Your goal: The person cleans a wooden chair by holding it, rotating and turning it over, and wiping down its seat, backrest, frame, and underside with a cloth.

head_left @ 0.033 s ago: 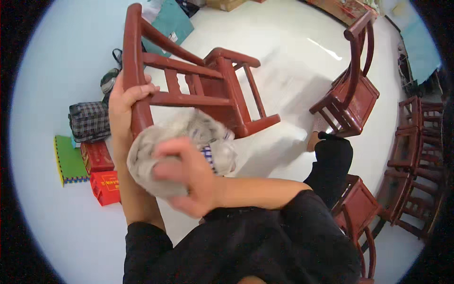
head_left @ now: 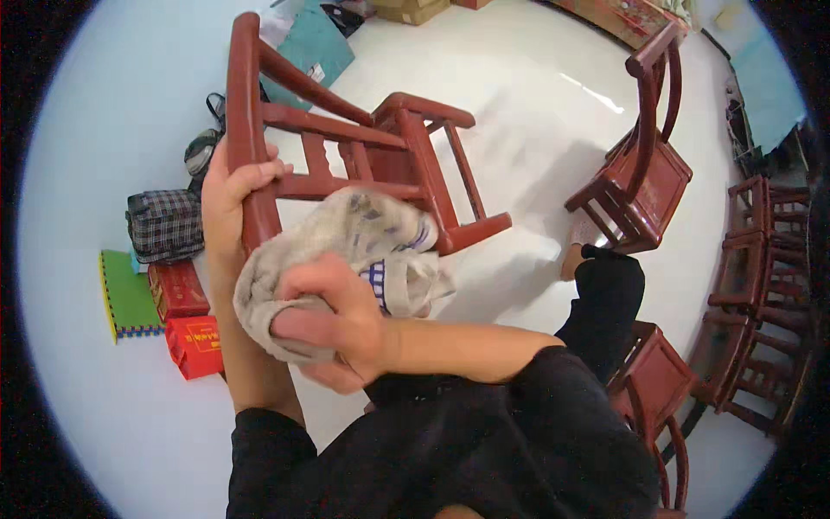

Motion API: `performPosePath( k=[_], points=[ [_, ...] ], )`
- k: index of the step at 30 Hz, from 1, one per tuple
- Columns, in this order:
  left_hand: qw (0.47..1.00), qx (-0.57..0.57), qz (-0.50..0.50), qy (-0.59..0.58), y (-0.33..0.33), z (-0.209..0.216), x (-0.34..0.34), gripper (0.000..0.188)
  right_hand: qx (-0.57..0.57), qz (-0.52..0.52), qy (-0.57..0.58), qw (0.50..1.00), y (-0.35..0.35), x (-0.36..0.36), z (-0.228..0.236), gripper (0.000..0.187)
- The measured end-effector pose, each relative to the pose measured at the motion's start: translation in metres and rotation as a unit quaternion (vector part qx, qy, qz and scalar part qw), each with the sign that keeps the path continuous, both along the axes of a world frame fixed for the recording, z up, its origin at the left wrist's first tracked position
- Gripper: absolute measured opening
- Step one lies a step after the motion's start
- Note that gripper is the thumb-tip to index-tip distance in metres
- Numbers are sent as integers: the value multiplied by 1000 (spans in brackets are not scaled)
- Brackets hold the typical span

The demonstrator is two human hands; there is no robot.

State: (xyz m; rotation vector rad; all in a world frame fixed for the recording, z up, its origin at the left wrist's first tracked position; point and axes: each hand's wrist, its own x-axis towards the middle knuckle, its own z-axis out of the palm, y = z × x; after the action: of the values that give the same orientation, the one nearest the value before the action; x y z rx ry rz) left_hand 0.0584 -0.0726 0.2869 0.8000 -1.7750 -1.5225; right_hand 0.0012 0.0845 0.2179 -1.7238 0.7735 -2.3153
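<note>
A reddish-brown wooden chair (head_left: 337, 127) is tipped over in front of me, its curved top rail pointing toward my left side. Around that rail my left hand (head_left: 232, 195) is closed, thumb across the front. My right hand (head_left: 339, 324) grips a greyish-white towel (head_left: 320, 233) with a blue pattern, bunched over the near end of the rail. Part of the towel hangs below the chair's back bars. The towel hides the rail's end and some of the right fingers.
A second chair (head_left: 657, 186) stands at right, near my bare foot (head_left: 572, 259); another chair (head_left: 653, 381) is by my right side. Several stacked chairs (head_left: 743, 268) line the far right. At left are a plaid bag (head_left: 164, 225), red bag (head_left: 194, 346) and green mat (head_left: 130, 294).
My right hand and the towel have shifted slightly, and the towel's loose part spreads further right. The left hand keeps its grip on the chair.
</note>
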Motion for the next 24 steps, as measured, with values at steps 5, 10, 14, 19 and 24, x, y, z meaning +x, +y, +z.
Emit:
performPosePath(
  k=[5,10,14,19,24],
  points=[
    [1000,-6,-3,25,11,2,22,52,274,-166,63,945,-49,-4,-116,35],
    [998,-10,-40,42,13,-5,46,70,408,-4,-224,885,-30,-28,-155,32],
    [998,-58,-30,23,21,5,51,75,157,-132,-67,976,-7,-32,-36,31],
    [987,-136,2,-87,34,-7,53,74,-74,-177,65,979,-68,-18,29,41],
    [994,-47,-11,102,66,15,62,92,-141,-245,-9,959,-140,-34,81,41]
  ],
)
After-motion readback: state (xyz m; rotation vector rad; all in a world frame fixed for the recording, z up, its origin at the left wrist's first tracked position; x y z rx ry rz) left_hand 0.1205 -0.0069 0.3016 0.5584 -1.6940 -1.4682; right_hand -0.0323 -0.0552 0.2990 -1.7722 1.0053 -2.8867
